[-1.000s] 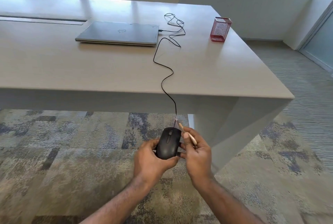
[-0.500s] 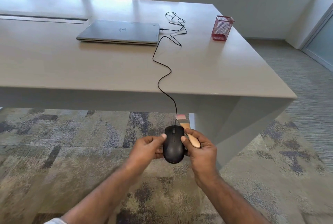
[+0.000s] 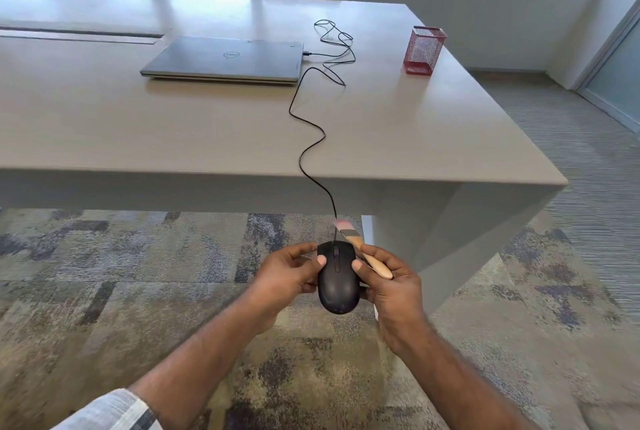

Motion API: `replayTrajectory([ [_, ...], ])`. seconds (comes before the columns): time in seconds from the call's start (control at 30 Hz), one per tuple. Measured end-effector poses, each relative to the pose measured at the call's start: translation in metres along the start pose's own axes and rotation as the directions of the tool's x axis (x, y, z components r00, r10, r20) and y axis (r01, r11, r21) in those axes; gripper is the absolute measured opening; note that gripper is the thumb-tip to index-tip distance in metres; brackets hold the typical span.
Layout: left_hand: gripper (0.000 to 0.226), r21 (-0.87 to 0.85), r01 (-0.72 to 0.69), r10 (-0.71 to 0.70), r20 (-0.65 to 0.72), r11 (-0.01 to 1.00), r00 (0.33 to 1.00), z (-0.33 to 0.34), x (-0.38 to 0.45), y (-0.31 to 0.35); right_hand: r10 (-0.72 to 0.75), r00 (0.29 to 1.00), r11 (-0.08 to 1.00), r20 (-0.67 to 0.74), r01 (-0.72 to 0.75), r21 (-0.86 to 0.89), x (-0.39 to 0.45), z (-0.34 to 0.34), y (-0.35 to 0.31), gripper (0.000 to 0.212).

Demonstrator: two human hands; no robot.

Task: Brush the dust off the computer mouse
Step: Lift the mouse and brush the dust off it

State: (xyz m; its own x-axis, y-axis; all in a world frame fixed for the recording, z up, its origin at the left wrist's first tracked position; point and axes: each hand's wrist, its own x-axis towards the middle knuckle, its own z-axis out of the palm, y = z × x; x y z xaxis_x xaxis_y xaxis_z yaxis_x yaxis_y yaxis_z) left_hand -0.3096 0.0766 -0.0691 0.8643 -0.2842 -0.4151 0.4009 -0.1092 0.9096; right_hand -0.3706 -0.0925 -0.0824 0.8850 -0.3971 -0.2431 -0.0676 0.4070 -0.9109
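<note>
A black wired computer mouse (image 3: 337, 279) is held in the air below the table's front edge, top side up. My left hand (image 3: 289, 277) grips its left side, thumb on the left button. My right hand (image 3: 388, 279) holds its right side with the thumb and also grips a small brush (image 3: 363, 251) with a wooden handle, metal band and pink bristles. The brush points up and away, past the mouse's front, and its bristles do not touch the mouse. The mouse's black cable (image 3: 311, 149) runs up over the table edge.
On the grey table (image 3: 138, 131) lie a shut grey laptop (image 3: 225, 60), with the cable plugged into its right side, and a red mesh pen cup (image 3: 424, 50) at the far right. Chairs stand behind the table. Patterned carpet lies below my hands.
The mouse has turned from tilted left to pointing straight away. My left hand has slid from under it to its left side. The brush has lifted a little off the mouse's front.
</note>
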Motion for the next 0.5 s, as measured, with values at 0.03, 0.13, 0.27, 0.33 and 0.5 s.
replayTrajectory([
  [0.03,0.042,0.066,-0.031,0.03,0.007,0.997,1.0,-0.001,0.0,-0.001,0.007,1.0,1.0,-0.002,-0.007,0.014,0.001,-0.001,0.0,0.028],
  [0.13,0.051,0.245,-0.127,0.112,0.073,0.961,0.991,-0.006,-0.002,-0.001,0.016,1.0,0.998,0.011,-0.016,0.053,0.004,-0.004,0.0,0.034],
  [0.27,0.066,0.347,-0.34,0.264,0.248,0.874,0.932,-0.016,-0.005,0.003,0.026,0.999,0.998,0.047,-0.029,0.051,0.006,-0.007,-0.003,0.034],
  [0.33,0.083,0.377,-0.413,0.286,0.348,0.829,0.893,-0.023,-0.004,0.006,0.037,0.997,0.998,0.061,-0.04,0.056,0.007,-0.008,-0.005,0.032],
  [0.5,0.117,0.567,-0.498,0.205,0.501,0.656,0.84,-0.034,0.004,0.008,0.058,0.996,0.998,0.072,-0.06,0.025,0.006,-0.009,-0.013,0.039],
])
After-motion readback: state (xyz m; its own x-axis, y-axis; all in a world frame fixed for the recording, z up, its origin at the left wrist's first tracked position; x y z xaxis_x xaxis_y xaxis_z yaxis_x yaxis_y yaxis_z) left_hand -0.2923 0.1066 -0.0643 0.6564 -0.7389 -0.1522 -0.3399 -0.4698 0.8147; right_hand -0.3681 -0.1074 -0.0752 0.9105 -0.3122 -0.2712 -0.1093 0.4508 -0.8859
